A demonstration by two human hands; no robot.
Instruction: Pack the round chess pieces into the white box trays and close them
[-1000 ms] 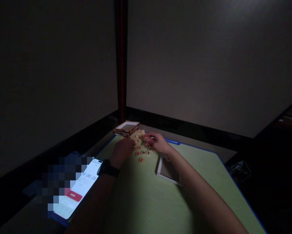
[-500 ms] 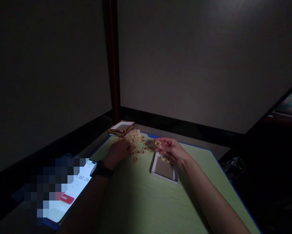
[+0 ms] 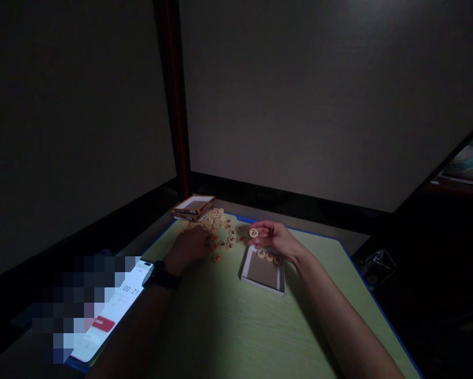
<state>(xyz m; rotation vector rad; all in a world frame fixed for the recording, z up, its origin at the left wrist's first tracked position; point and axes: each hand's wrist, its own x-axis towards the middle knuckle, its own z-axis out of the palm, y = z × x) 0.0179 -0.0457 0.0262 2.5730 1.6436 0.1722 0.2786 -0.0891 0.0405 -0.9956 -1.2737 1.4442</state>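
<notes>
A heap of round pale wooden game pieces [image 3: 216, 225] with red and dark marks lies at the far end of a green mat [image 3: 236, 321]. My left hand [image 3: 191, 245], a dark watch on its wrist, rests curled at the heap's near edge; what its fingers hold is hidden. My right hand [image 3: 276, 240] pinches one round piece [image 3: 254, 232] just above the far edge of a shallow white tray [image 3: 262, 272]. Three pieces lie in the tray's far end.
An open brown box [image 3: 193, 206] stands behind the heap near a dark red post. A lit phone [image 3: 110, 310] showing a timer lies at the left of the mat. Walls close in behind and to the left. Dark clutter sits off the mat's right edge.
My right hand lifted one piece out of the heap and carried it right and nearer, over the white tray. The left hand stayed at the heap. The view shifted left.
</notes>
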